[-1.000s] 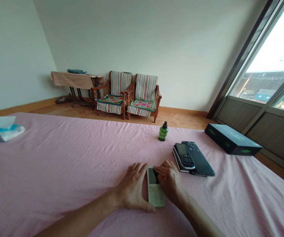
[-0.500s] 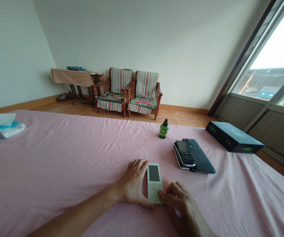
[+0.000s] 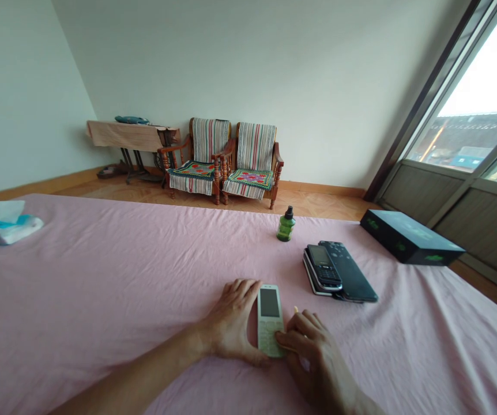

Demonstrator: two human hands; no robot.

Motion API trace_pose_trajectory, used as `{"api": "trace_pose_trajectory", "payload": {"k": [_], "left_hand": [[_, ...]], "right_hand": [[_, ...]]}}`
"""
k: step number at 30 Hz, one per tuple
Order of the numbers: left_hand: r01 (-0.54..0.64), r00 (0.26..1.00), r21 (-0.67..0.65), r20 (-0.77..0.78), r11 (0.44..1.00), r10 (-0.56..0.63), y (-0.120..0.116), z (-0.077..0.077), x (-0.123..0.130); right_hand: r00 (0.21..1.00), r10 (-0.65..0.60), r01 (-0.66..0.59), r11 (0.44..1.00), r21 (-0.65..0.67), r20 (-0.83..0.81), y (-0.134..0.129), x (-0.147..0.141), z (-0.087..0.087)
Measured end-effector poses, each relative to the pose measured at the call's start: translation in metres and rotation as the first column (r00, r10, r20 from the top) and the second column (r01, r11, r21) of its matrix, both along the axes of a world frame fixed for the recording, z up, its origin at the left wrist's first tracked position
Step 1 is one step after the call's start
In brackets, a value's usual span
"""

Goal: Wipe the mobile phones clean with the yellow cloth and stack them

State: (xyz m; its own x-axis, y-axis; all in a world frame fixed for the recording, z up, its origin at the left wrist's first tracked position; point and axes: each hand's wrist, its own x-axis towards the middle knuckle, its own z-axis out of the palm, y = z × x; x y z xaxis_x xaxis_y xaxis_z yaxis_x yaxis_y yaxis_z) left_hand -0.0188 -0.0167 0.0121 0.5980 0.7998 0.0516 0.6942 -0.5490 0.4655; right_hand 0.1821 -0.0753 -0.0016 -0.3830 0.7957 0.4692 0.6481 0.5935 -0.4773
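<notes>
A white keypad mobile phone [image 3: 269, 320] lies face up on the pink sheet, its dark screen at the far end. My left hand [image 3: 233, 323] braces it from the left, fingertips at its top corner and thumb along its bottom edge. Curled at the phone's lower right is my right hand [image 3: 313, 351], with the thumb by the keypad's right edge. A small pale yellow tip [image 3: 296, 310] pokes out above the right hand's fingers; most of what they hold is hidden, so its kind is unclear.
Right of the phone, a black keypad phone [image 3: 325, 268] rests on a stack beside a dark flat phone or case [image 3: 352, 276]. Farther off stand a green bottle [image 3: 285, 227] and a black box [image 3: 408, 236]. A tissue pack [image 3: 2, 230] lies far left on the pink sheet [image 3: 123, 276].
My right hand has shifted very slightly left and up beside the phone, and the pale tip above its fingers has moved a little left. My left hand and the phone stay almost still.
</notes>
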Motion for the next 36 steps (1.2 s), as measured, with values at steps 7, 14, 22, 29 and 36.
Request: {"api": "trace_pose_trajectory", "payload": {"k": [7, 14, 22, 29, 36], "left_hand": [[0.005, 1.0, -0.019, -0.016, 1.0, -0.005, 0.001, 0.0, 0.0], [0.005, 0.999, -0.02, -0.048, 1.0, -0.006, 0.0, 0.004, 0.0], [0.006, 1.0, -0.011, -0.03, 1.0, -0.006, 0.0, 0.0, 0.0], [-0.005, 1.0, -0.022, -0.017, 1.0, 0.005, -0.001, 0.001, 0.0], [0.001, 1.0, -0.022, -0.014, 1.0, -0.001, 0.0, -0.001, -0.001]], "right_hand": [[0.997, -0.041, 0.038, 0.998, -0.044, -0.065, 0.008, -0.001, 0.003], [1.0, -0.007, 0.007, 1.0, 0.03, -0.006, 0.009, 0.006, 0.001], [0.994, -0.034, 0.031, 0.999, 0.035, 0.107, 0.008, 0.004, 0.003], [0.994, -0.06, 0.054, 0.996, 0.071, 0.089, 0.001, 0.004, -0.006], [0.996, -0.03, 0.021, 0.994, 0.11, 0.081, 0.002, 0.007, 0.0]]}}
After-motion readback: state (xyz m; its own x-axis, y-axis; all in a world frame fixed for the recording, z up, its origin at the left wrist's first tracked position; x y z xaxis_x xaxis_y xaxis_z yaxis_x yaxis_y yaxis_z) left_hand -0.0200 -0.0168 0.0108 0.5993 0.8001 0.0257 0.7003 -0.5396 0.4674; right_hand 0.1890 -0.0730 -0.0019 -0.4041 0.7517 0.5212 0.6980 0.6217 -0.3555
